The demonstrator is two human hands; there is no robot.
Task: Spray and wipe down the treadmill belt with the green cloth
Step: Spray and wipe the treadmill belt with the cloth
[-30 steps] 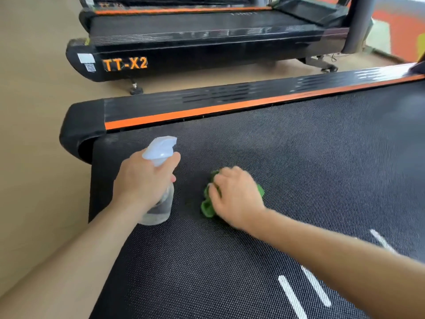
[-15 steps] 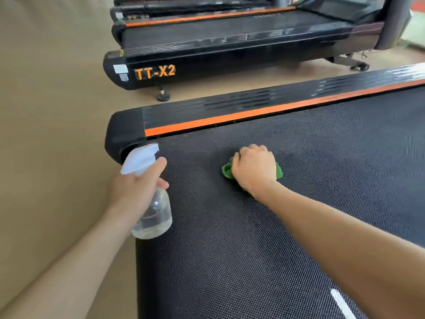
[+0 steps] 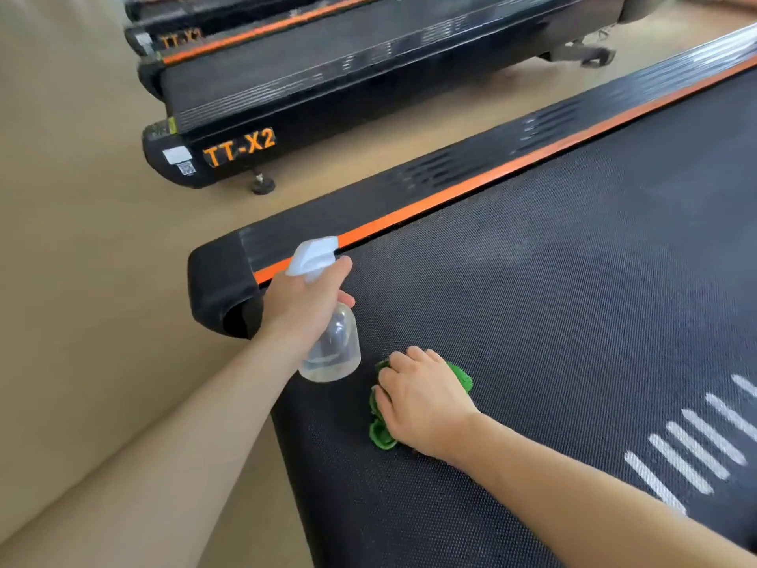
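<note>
Right hand [image 3: 424, 405] is palm-down on the green cloth [image 3: 381, 434], fingers curled over it and gripping it, pressing it onto the treadmill belt [image 3: 553, 321]. Cloth is bunched under the palm; only bits show, at the left side of the hand and past the knuckles on the far side. It sits on the belt near the rear end, a bit in from the belt's left edge. Left hand [image 3: 303, 307] grips the neck of a clear spray bottle [image 3: 332, 350], fingers wrapped around it, index finger up by the white trigger head [image 3: 313, 256]. Bottle is held roughly upright above the belt's rear left corner, nozzle facing right across the belt, a little liquid in the bottom. Bottle base is just beside the cloth hand, not touching as far as I can tell. Belt is dark and textured, with white stripes [image 3: 692, 448] at the right edge of view. Orange strip [image 3: 491, 174] runs along the black side rail [image 3: 409, 178] on the far side; black end cap [image 3: 217, 289] at the rear corner. Second treadmill [image 3: 327, 96] marked TT-X2 stands beyond on the beige floor [image 3: 82, 239], well apart.
</note>
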